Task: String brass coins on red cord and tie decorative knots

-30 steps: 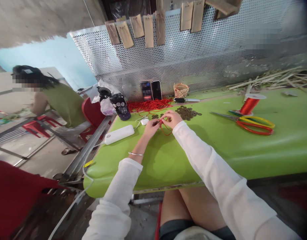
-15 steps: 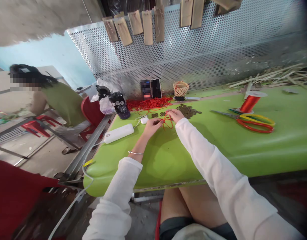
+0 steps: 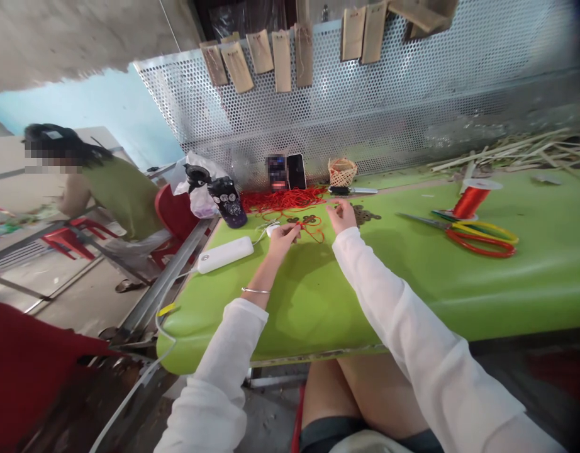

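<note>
Risk: slack loops

Your left hand pinches the cord, left of the coin pile. Your right hand, beside the pile, has fingers part-curled; cannot tell if they hold anything. A weak left pinch could let loops slip or tangle. Versus earlier: right hand farther from the cord

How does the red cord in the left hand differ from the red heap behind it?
The held cord forms a few open loops; the red heap is a dense tangle. The left hand pinches the held cord; the red heap lies on the green table. Both are red.
</note>
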Tool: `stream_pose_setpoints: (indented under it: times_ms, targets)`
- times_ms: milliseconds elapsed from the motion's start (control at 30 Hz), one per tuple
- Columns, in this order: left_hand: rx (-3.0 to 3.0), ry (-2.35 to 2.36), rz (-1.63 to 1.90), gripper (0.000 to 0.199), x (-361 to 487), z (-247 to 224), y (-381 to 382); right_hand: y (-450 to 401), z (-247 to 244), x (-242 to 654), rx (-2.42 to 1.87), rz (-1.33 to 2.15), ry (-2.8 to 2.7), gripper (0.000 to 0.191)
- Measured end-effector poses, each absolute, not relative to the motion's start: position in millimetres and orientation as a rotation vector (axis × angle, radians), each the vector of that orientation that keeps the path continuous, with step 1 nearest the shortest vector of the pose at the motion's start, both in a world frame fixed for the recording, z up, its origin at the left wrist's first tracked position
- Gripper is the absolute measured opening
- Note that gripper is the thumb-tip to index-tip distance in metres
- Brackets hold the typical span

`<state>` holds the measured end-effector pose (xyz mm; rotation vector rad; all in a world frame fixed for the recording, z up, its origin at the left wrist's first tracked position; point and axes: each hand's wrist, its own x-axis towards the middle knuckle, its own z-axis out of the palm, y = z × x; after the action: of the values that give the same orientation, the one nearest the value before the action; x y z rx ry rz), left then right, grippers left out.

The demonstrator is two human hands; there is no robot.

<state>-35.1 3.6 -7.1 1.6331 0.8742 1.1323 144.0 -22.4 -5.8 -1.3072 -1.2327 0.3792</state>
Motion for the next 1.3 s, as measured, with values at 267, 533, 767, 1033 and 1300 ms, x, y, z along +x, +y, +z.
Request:
stream_pose_setpoints:
  times_ms: [267,533,767,1033,1300]
  targets:
    - [1.538,0.895,1.255,0.025,-38,-7,6,-32,0,107,-1.280,0.201,-1.667,0.014]
    - [1.512,0.874,1.335,0.022,-36,-10,10,-30,-1,107,-1.279,0.212,-1.813,0.016]
    - [1.474,0.907,1.383,0.023,-38,-12,11,-33,4,106,-1.353,0.202,-1.811,0.019]
    - [1.484,0.898,1.338,0.025,-36,-11,7,-31,3,108,-1.479,0.179,-1.758,0.025]
    - [1.534,0.891,1.292,0.020,-35,-11,9,-26,-6,115,-1.575,0.203,-1.766,0.029]
